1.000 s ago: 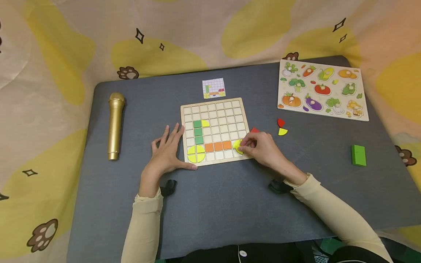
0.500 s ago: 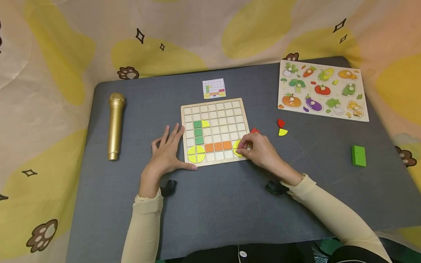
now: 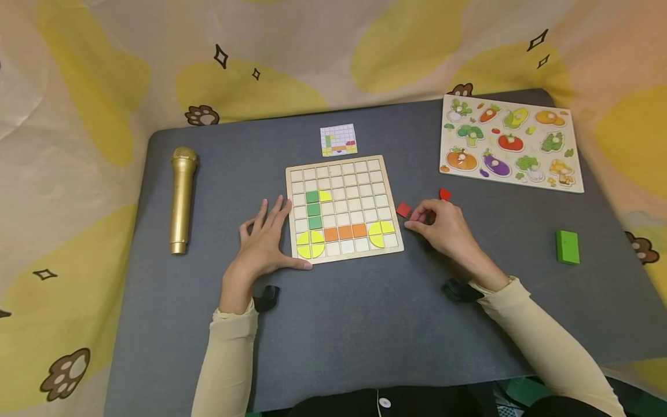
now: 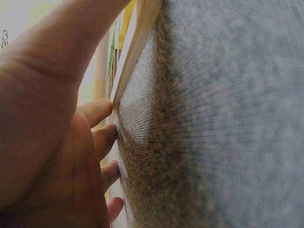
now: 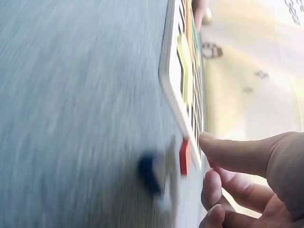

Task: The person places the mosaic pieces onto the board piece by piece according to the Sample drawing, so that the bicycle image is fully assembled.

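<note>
A wooden grid board point(image 3: 387, 174) lies mid-table, bearing three green squares point(image 3: 313, 209), three orange squares point(image 3: 345, 232) and several yellow quarter-circles point(image 3: 311, 244). At its lower right, three yellow quarter-circles point(image 3: 381, 233) form part of a disc. My left hand point(image 3: 260, 243), fingers spread, touches the board's left edge and front-left corner. To the right of the board, my right hand point(image 3: 443, 231) is over the table with fingers curled and nothing visible between them. A red square tile point(image 3: 403, 209) lies beside its fingertips, and a red quarter-circle point(image 3: 444, 194) just behind it.
Behind the board lies a small pattern card point(image 3: 339, 140). A gold microphone point(image 3: 182, 200) lies at the left. A vegetable puzzle board point(image 3: 526, 180) occupies the back right, and a green block point(image 3: 568, 247) is at the right. A dark blue blurred thing point(image 5: 151, 173) shows in the right wrist view.
My right hand has let go of a yellow quarter-circle on the board and moved right. It now hides the loose yellow quarter-circle's earlier spot. My left hand has stayed put.
</note>
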`<state>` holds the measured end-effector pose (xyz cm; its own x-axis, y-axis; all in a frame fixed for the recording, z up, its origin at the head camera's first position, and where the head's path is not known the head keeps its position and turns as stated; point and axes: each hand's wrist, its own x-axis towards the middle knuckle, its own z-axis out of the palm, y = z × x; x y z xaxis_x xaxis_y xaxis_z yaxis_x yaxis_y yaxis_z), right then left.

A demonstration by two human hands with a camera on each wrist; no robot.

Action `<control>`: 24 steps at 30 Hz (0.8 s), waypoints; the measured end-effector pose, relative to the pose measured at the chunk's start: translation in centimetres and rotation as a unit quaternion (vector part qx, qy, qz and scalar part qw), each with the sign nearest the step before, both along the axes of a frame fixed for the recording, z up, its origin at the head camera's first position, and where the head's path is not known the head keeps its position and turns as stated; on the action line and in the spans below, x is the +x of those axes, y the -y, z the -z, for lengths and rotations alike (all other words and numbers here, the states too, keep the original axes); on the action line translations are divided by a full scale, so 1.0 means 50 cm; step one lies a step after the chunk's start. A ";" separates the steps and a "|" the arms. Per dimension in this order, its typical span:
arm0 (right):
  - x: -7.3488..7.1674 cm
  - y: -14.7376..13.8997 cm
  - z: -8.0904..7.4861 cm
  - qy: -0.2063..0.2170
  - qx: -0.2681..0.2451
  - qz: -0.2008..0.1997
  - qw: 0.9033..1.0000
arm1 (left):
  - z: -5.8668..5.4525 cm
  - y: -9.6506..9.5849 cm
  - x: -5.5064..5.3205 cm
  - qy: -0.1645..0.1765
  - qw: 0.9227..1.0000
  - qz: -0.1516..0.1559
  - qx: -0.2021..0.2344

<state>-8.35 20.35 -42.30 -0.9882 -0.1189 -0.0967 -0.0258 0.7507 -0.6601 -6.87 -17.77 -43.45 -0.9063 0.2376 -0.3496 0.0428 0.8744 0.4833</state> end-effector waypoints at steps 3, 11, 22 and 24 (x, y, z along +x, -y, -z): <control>0.000 -0.032 -0.005 -0.009 0.010 0.019 1.000 | -0.001 0.000 0.000 0.001 1.000 0.001 0.000; 0.005 -0.110 -0.012 -0.036 0.027 0.064 0.997 | 0.000 0.002 -0.001 -0.001 1.000 0.003 0.000; -0.004 -0.128 0.009 -0.003 0.034 0.069 0.997 | -0.001 0.002 0.000 0.002 1.000 0.004 0.003; -0.007 -0.126 0.012 0.000 0.034 0.067 0.997 | 0.000 0.002 0.001 0.001 1.000 0.003 0.003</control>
